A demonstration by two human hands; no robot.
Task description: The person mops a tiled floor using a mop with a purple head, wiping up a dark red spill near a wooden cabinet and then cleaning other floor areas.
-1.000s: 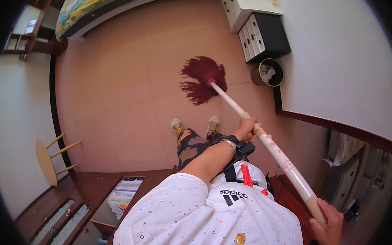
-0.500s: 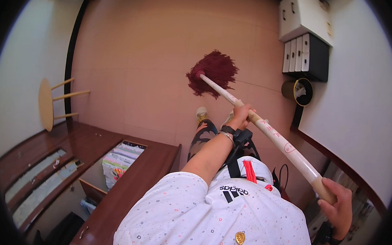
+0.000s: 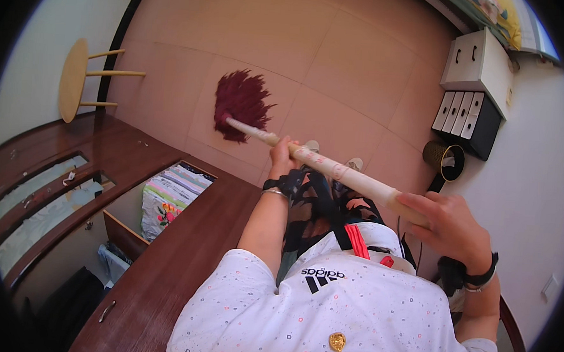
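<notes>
A mop with a dark red, shaggy head (image 3: 242, 102) rests on the tiled floor ahead of me, a little left of my feet. Its pale handle (image 3: 346, 175) slants from the head across my body toward the lower right. My left hand (image 3: 282, 155) is wrapped round the handle partway down, above my left shoe. Near the upper end, my right hand (image 3: 450, 226) grips the handle with the back of the hand showing and hides its tip.
A round wooden stool (image 3: 74, 80) stands at the left wall. Dark brown cabinets (image 3: 182, 247) with open compartments of folded cloth fill the lower left. Along the right wall are a wastebasket (image 3: 444, 160), a black-and-white drawer unit (image 3: 467, 119) and a white cabinet (image 3: 476, 62).
The mop head has swept left over the floor, and both hands have moved left with the handle. My right hand is raised higher. The view has turned with my body.
</notes>
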